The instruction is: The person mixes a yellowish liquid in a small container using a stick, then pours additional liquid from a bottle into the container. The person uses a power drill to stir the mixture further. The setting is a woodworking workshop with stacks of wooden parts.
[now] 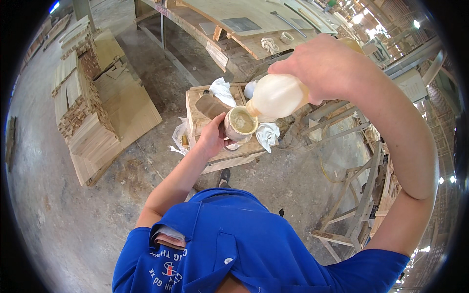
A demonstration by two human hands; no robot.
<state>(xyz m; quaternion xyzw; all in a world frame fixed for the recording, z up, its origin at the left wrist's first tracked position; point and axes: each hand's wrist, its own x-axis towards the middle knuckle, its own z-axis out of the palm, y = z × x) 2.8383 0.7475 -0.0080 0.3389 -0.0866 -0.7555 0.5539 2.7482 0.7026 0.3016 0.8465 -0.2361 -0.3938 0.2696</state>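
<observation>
While the translucent plastic bottle (pixel 277 95) is gripped tilted by the right hand (pixel 317 66), its neck should be kept over the cup (pixel 240 124), clasped by the left hand (pixel 211 138) at seven o'clock from it.

Single head-worn fisheye view, looking steeply down over the chest, close to the hands, edges bending

Bright, even daylight, glaring lamps at right, sharp centre, edges fisheye-bent and black.
</observation>
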